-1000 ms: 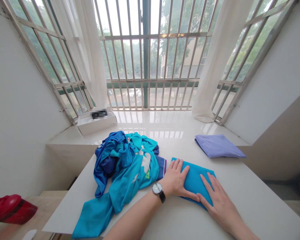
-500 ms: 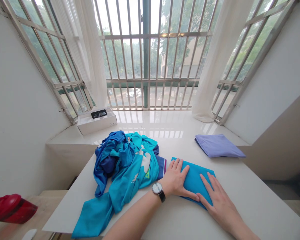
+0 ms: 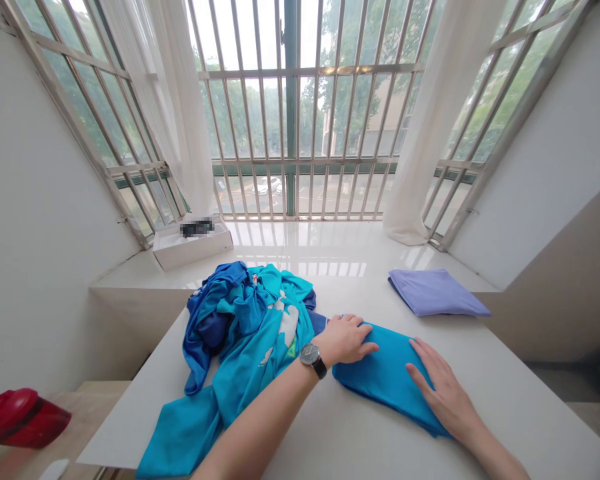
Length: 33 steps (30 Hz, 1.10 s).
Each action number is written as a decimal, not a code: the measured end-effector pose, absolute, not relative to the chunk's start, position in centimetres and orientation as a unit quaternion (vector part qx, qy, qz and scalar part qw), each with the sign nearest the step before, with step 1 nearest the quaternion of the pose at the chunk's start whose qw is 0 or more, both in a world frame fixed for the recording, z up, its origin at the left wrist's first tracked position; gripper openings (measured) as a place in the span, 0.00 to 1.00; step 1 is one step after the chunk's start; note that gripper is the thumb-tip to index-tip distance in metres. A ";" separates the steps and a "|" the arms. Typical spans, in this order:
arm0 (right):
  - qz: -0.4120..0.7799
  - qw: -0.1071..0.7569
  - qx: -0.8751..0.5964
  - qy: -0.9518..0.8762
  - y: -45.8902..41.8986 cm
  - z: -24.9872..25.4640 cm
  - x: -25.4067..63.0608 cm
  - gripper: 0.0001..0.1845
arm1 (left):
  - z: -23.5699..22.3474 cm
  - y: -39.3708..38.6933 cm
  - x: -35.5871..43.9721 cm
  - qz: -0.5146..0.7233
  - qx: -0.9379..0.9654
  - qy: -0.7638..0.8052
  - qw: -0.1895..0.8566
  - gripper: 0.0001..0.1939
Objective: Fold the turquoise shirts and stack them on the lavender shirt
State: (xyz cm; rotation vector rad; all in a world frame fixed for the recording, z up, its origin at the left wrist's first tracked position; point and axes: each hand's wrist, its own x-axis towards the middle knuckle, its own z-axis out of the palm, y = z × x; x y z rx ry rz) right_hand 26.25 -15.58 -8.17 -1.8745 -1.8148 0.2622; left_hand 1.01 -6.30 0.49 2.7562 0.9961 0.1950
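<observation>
A folded bright-blue garment (image 3: 387,365) lies flat on the white table in front of me. My left hand (image 3: 347,339), with a wristwatch (image 3: 310,355) on the wrist, rests on the garment's upper left corner, fingers stretched over the cloth and thumb apart. On the right edge of the same garment lies my right hand (image 3: 443,393), its fingers extended and its thumb spread on top. Left of the garment is a loose heap of blue and turquoise clothes (image 3: 260,333) with white patches, one piece trailing toward the front edge. My left forearm passes in front of part of the heap.
A folded lavender cloth (image 3: 440,293) lies at the table's (image 3: 320,430) back right. On the window sill stands a white box (image 3: 195,250) with a blurred dark item on it. A red object (image 3: 27,419) is low at the left. Barred windows and curtains (image 3: 417,153) are behind.
My hands have moved apart, the left slightly left and the right slightly right and down. More of the blue garment shows, and its lower edge reaches farther toward me.
</observation>
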 end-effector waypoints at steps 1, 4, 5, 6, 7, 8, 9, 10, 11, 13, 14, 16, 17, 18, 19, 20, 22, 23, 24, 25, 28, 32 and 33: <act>0.102 0.265 -0.696 -0.660 -14.9 -8.0 26.7 0.38 | 1.0 -5.6 1.1 0.042 0.934 0.341 0.101 0.26; 0.112 0.275 -0.710 -0.639 -13.2 -7.4 27.8 0.37 | 1.8 -3.9 0.9 -0.011 0.926 0.360 0.111 0.28; 0.111 0.281 -0.711 -0.635 -12.8 -7.2 28.0 0.36 | 1.9 -3.4 0.8 -0.017 0.924 0.364 0.118 0.29; 0.109 0.290 -0.710 -0.632 -12.4 -7.1 28.2 0.34 | 1.8 -3.0 0.7 -0.019 0.922 0.366 0.126 0.30; 0.108 0.300 -0.708 -0.630 -12.2 -7.1 28.4 0.32 | 1.8 -2.7 0.6 -0.021 0.921 0.366 0.134 0.30; 0.107 0.306 -0.707 -0.628 -12.1 -7.1 28.5 0.31 | 1.7 -2.5 0.5 -0.023 0.921 0.364 0.141 0.30; 0.106 0.310 -0.707 -0.627 -12.0 -7.2 28.6 0.30 | 1.6 -2.3 0.4 -0.026 0.921 0.360 0.146 0.31; 0.107 0.310 -0.707 -0.627 -11.9 -7.3 28.7 0.29 | 1.5 -2.2 0.4 -0.028 0.921 0.357 0.151 0.31; 0.107 0.308 -0.707 -0.628 -11.9 -7.5 28.8 0.29 | 1.5 -2.0 0.3 -0.031 0.922 0.354 0.157 0.32; 0.102 0.301 -0.705 -0.633 -11.9 -7.8 28.9 0.29 | 1.5 -1.8 0.1 -0.033 0.921 0.349 0.169 0.35; 0.096 0.297 -0.706 -0.635 -11.8 -7.9 28.9 0.30 | 1.6 -1.7 0.0 -0.032 0.920 0.348 0.175 0.37; 0.081 0.288 -0.710 -0.637 -11.8 -8.1 29.0 0.32 | 1.6 -1.5 -0.3 -0.028 0.918 0.347 0.189 0.40; 0.074 0.285 -0.712 -0.638 -11.7 -8.1 29.0 0.32 | 1.7 -1.4 -0.5 -0.026 0.916 0.349 0.195 0.41; 0.071 0.282 -0.712 -0.639 -11.7 -8.1 29.0 0.32 | 1.7 -1.3 -0.7 -0.027 0.914 0.351 0.200 0.41; 0.071 0.280 -0.711 -0.640 -11.7 -8.1 29.0 0.32 | 1.7 -1.2 -0.8 -0.030 0.912 0.355 0.203 0.42; 0.072 0.280 -0.710 -0.642 -11.7 -8.1 29.0 0.31 | 1.8 -1.1 -0.9 -0.033 0.910 0.358 0.204 0.42; 0.076 0.280 -0.709 -0.643 -11.7 -8.1 29.1 0.30 | 1.8 -1.0 -1.0 -0.036 0.910 0.363 0.198 0.41; 0.077 0.280 -0.710 -0.642 -11.7 -8.1 29.2 0.30 | 1.8 -1.0 -1.1 -0.034 0.910 0.364 0.194 0.40; 0.078 0.280 -0.711 -0.640 -11.7 -8.2 29.2 0.29 | 1.7 -1.1 -1.1 -0.029 0.911 0.365 0.189 0.39; 0.080 0.279 -0.713 -0.638 -11.7 -8.2 29.3 0.29 | 1.7 -1.1 -1.1 -0.023 0.912 0.366 0.185 0.37; 0.089 0.278 -0.718 -0.632 -11.7 -8.2 29.3 0.30 | 1.6 -1.2 -1.1 -0.016 0.913 0.369 0.175 0.36; 0.097 0.281 -0.722 -0.625 -11.8 -8.1 29.1 0.32 | 1.6 -1.2 -1.1 -0.023 0.914 0.364 0.179 0.40; 0.098 0.283 -0.721 -0.625 -11.8 -8.0 29.0 0.32 | 1.6 -1.2 -1.2 -0.025 0.913 0.363 0.182 0.40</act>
